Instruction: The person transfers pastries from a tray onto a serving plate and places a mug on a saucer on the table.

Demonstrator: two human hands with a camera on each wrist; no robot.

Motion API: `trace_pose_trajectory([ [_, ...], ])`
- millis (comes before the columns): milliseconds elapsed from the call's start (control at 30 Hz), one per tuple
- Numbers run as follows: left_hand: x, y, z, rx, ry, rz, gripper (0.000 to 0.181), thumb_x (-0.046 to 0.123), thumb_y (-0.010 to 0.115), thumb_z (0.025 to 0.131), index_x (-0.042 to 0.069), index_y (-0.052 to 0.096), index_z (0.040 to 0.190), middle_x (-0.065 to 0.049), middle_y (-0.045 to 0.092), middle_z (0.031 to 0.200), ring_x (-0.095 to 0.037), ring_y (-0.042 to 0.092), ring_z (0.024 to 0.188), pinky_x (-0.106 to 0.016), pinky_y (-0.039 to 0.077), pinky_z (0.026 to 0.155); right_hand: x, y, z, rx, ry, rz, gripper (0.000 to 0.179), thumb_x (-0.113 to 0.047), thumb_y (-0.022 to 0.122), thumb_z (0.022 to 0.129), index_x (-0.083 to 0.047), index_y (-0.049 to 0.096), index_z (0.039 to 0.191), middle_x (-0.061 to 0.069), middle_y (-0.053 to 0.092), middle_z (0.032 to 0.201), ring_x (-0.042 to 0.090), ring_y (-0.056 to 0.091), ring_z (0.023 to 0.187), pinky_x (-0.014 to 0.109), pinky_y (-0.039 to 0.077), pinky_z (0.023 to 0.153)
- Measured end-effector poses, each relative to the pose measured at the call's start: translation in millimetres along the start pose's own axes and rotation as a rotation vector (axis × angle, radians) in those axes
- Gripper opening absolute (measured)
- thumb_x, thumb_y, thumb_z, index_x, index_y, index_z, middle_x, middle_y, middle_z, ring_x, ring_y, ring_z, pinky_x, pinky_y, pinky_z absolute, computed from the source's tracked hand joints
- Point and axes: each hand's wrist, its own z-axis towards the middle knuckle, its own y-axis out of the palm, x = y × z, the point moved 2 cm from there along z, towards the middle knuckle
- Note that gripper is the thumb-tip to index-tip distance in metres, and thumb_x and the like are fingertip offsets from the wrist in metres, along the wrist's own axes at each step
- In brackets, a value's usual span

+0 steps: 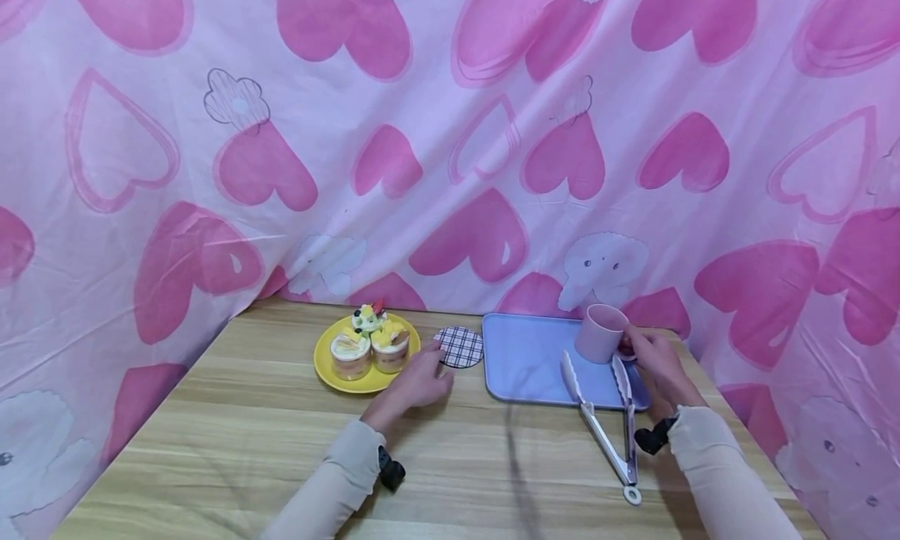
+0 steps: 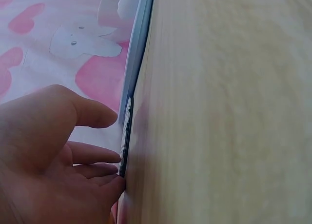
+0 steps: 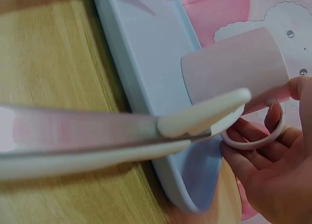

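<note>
A pink mug [image 1: 596, 334] is upright at the right end of the blue tray [image 1: 523, 360]; whether its base touches the tray is hard to tell. My right hand [image 1: 657, 360] holds the mug by its handle [image 3: 253, 142], a finger through the loop and the thumb against the mug's side. My left hand [image 1: 420, 380] is at the near left edge of a round checked coaster [image 1: 460, 347] lying on the table. In the left wrist view, its fingertips touch the coaster's edge [image 2: 126, 133], while the thumb stays apart from it.
Metal tongs [image 1: 606, 438] with pale tips lie spread over the tray's front edge, close to my right wrist. Left of the coaster, a yellow plate [image 1: 325, 368] carries several dessert cups [image 1: 350, 355]. A pink heart-patterned cloth [image 1: 450, 134] hangs behind the wooden table [image 1: 232, 446].
</note>
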Motion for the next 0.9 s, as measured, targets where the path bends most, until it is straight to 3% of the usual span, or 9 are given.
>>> trace_pose_trajectory([
  [233, -12.4, 5.6, 3.8, 0.003, 0.045, -0.014, 0.061, 0.025, 0.064, 0.101, -0.013, 0.056, 0.148, -0.034, 0.039, 0.167, -0.050, 0.040, 0.156, -0.060, 0.034, 0.130, 0, 1, 1.2, 0.050, 0.044, 0.044, 0.077, -0.064, 0.036, 0.109, 0.000, 0.062, 0.143, 0.023, 0.059, 0.142, 0.033, 0.054, 0.124, 0.031, 0.053, 0.095],
  [333, -13.8, 7.8, 5.9, -0.012, 0.028, -0.010, 0.063, 0.026, 0.064, 0.101, -0.013, 0.055, 0.150, -0.033, 0.037, 0.170, -0.049, 0.037, 0.158, -0.061, 0.032, 0.130, 2, 1, 2.0, 0.065, 0.084, 0.097, 0.079, -0.066, 0.041, 0.108, 0.000, 0.061, 0.148, 0.021, 0.058, 0.142, 0.028, 0.054, 0.120, 0.028, 0.053, 0.087],
  [567, -1.9, 2.9, -1.3, -0.052, -0.025, -0.012, 0.061, 0.022, 0.062, 0.106, -0.012, 0.048, 0.155, -0.030, 0.030, 0.174, -0.044, 0.030, 0.163, -0.056, 0.028, 0.134, 4, 5, 6.8, 0.106, 0.134, 0.185, 0.085, -0.069, 0.047, 0.106, -0.001, 0.054, 0.156, 0.022, 0.059, 0.151, 0.021, 0.061, 0.115, 0.021, 0.058, 0.083],
  [767, -1.1, 3.2, -2.3, -0.057, -0.014, 0.022, 0.062, 0.022, 0.062, 0.107, -0.011, 0.048, 0.156, -0.030, 0.030, 0.174, -0.043, 0.031, 0.163, -0.054, 0.029, 0.134, 3, 8, 9.4, 0.182, 0.133, 0.300, 0.073, -0.055, 0.054, 0.108, 0.003, 0.058, 0.152, 0.012, 0.074, 0.125, 0.009, 0.070, 0.096, 0.022, 0.063, 0.078],
  [900, -1.6, 2.2, -2.2, -0.057, 0.008, 0.035, 0.063, 0.021, 0.063, 0.105, -0.013, 0.048, 0.155, -0.032, 0.030, 0.173, -0.045, 0.033, 0.162, -0.054, 0.030, 0.133, 1, 9, 8.5, 0.229, 0.153, 0.339, 0.067, -0.051, 0.057, 0.107, 0.002, 0.065, 0.146, 0.001, 0.077, 0.107, 0.006, 0.070, 0.087, 0.022, 0.063, 0.074],
])
